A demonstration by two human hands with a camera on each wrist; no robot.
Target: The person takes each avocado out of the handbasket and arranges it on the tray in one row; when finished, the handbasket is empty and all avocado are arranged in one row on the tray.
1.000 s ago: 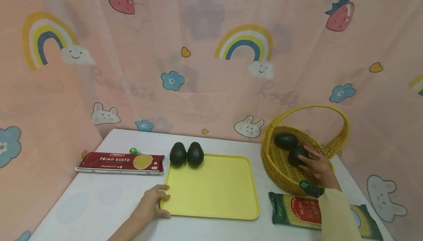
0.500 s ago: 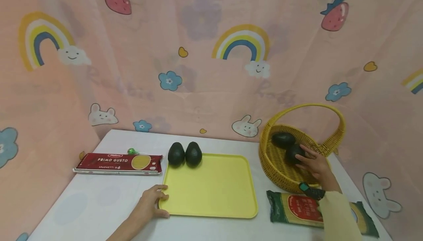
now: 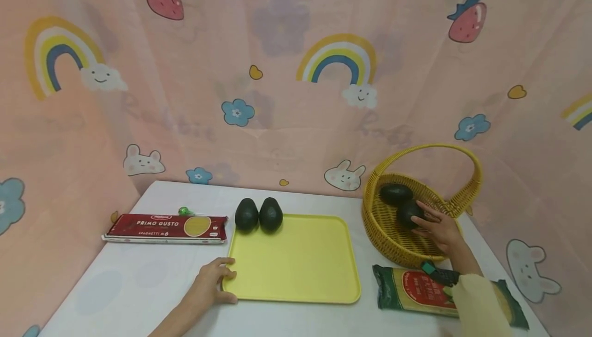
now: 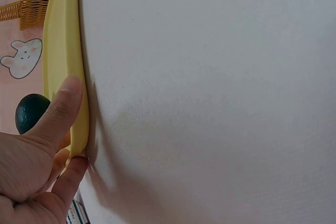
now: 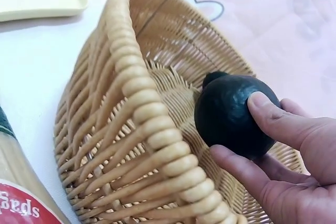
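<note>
In the head view my right hand [image 3: 439, 230] reaches into a yellow wicker basket [image 3: 384, 237] at the right. Its thumb and fingers hold a dark green avocado [image 5: 233, 114], seen closest in the right wrist view. A second avocado [image 3: 395, 194] lies beside it, farther back in the basket. My left hand [image 3: 210, 284] grips the near left corner of a yellow tray [image 3: 296, 260], thumb on the front rim and fingers along the left side. Two more avocados [image 3: 247, 216] sit side by side at the tray's far left corner.
Left of the tray lies a red spaghetti pack [image 3: 164, 228], with a green-headed lollipop [image 3: 185, 211] behind it. A green and yellow spaghetti pack [image 3: 416, 291] rests in front of the basket, partly under the right sleeve [image 3: 481, 306]. A pink printed cloth [image 3: 277, 136] hangs behind the table.
The view has shifted slightly. The right hand stays at the avocado in the basket, its wrist a little lower and farther right. The left hand stays at the tray corner.
</note>
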